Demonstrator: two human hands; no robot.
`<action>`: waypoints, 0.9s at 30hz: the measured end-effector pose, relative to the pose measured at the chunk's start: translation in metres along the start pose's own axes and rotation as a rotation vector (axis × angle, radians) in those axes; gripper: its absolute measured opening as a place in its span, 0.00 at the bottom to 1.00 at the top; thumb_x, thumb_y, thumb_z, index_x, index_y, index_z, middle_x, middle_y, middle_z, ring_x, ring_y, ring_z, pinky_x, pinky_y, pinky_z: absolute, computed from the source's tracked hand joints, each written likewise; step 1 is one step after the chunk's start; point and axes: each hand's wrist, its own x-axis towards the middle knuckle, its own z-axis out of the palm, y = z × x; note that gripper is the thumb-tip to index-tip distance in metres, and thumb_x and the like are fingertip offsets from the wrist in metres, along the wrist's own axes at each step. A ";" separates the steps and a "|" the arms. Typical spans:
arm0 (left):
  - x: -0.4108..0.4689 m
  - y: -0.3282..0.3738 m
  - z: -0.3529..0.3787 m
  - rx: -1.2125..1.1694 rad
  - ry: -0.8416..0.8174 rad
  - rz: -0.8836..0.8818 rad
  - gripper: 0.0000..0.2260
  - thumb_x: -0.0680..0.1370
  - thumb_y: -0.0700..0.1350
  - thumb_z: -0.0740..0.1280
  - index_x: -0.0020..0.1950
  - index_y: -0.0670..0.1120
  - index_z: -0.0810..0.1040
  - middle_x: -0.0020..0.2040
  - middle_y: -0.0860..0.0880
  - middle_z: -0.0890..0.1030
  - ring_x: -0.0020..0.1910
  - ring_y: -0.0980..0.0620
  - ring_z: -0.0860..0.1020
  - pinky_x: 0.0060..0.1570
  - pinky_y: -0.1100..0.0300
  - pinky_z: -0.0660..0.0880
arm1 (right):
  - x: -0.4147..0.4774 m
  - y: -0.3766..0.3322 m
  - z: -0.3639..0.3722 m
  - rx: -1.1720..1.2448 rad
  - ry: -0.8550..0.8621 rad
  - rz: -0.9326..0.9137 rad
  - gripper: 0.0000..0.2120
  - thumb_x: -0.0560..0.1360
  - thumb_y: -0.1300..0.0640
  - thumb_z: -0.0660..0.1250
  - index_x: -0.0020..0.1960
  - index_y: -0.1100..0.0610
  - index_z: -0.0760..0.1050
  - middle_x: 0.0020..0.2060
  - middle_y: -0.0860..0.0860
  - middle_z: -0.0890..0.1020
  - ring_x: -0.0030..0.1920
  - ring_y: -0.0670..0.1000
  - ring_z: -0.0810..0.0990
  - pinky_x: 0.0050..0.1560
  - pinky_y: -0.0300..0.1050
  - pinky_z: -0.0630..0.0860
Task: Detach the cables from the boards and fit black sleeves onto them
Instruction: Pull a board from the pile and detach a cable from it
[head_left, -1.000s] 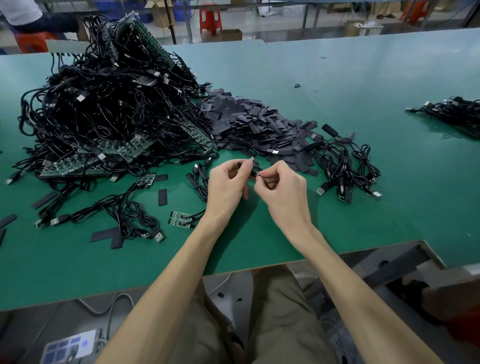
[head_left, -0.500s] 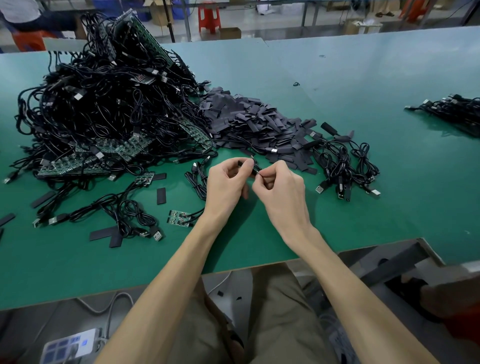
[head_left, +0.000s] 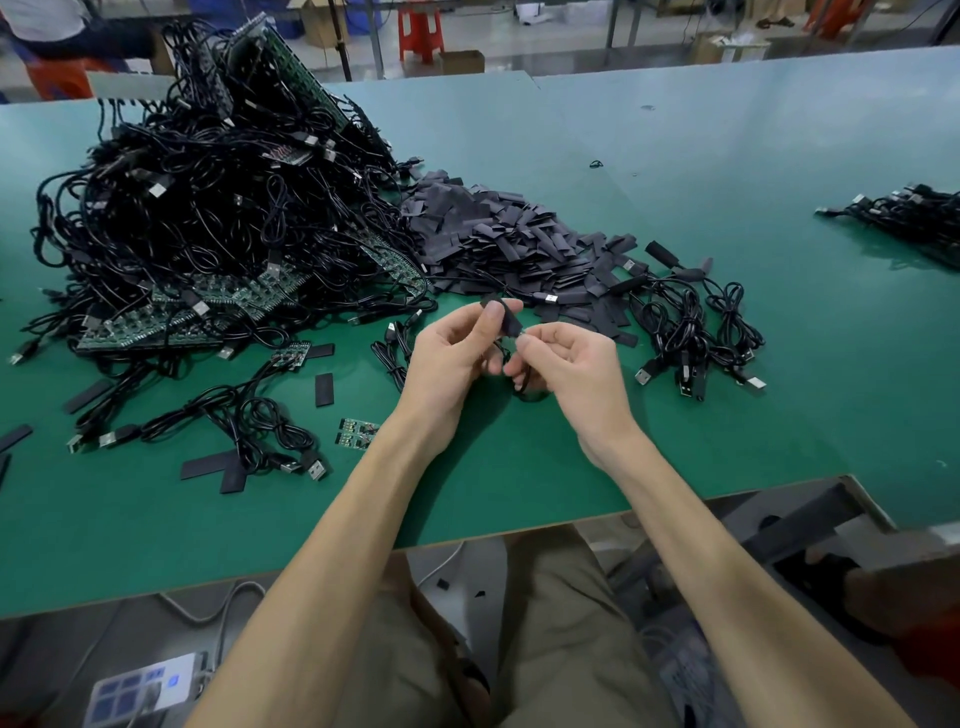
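Both hands are raised just above the bench, close to the middle of its near edge, fingertips almost meeting. The left hand (head_left: 452, 358) pinches a black sleeve (head_left: 506, 319) between thumb and forefinger. The right hand (head_left: 576, 369) pinches the end of a cable (head_left: 522, 387) at the sleeve's lower mouth. The rest of the cable hangs in a loop beneath the hands. How far the cable has entered the sleeve cannot be told.

A large heap of cables and boards (head_left: 218, 208) fills the far left part of the green bench (head_left: 675, 156). A pile of loose sleeves (head_left: 498, 234) lies beside it at centre. A cluster of cables (head_left: 691, 322) lies right of the hands, and another bundle (head_left: 904, 213) lies at the right edge. Two small boards (head_left: 356, 434) lie left of the left wrist.
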 end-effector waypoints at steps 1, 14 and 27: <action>0.001 0.000 0.000 -0.050 -0.037 -0.023 0.17 0.81 0.49 0.68 0.63 0.38 0.81 0.37 0.52 0.79 0.34 0.50 0.67 0.44 0.49 0.70 | 0.000 -0.001 0.001 0.010 -0.009 -0.003 0.06 0.79 0.61 0.68 0.44 0.57 0.81 0.35 0.54 0.87 0.33 0.48 0.81 0.35 0.37 0.77; 0.001 -0.001 -0.001 -0.126 -0.062 -0.058 0.18 0.75 0.52 0.71 0.57 0.40 0.82 0.34 0.49 0.77 0.32 0.48 0.73 0.45 0.44 0.67 | -0.001 -0.004 0.002 0.096 -0.075 0.032 0.06 0.81 0.66 0.67 0.45 0.61 0.79 0.33 0.52 0.85 0.33 0.47 0.81 0.37 0.39 0.78; 0.000 0.003 0.000 -0.100 -0.063 -0.078 0.19 0.77 0.51 0.69 0.58 0.38 0.80 0.34 0.53 0.79 0.31 0.50 0.72 0.37 0.55 0.76 | 0.001 0.001 -0.001 0.116 -0.124 0.014 0.02 0.80 0.66 0.69 0.49 0.62 0.76 0.35 0.54 0.86 0.35 0.49 0.82 0.40 0.39 0.79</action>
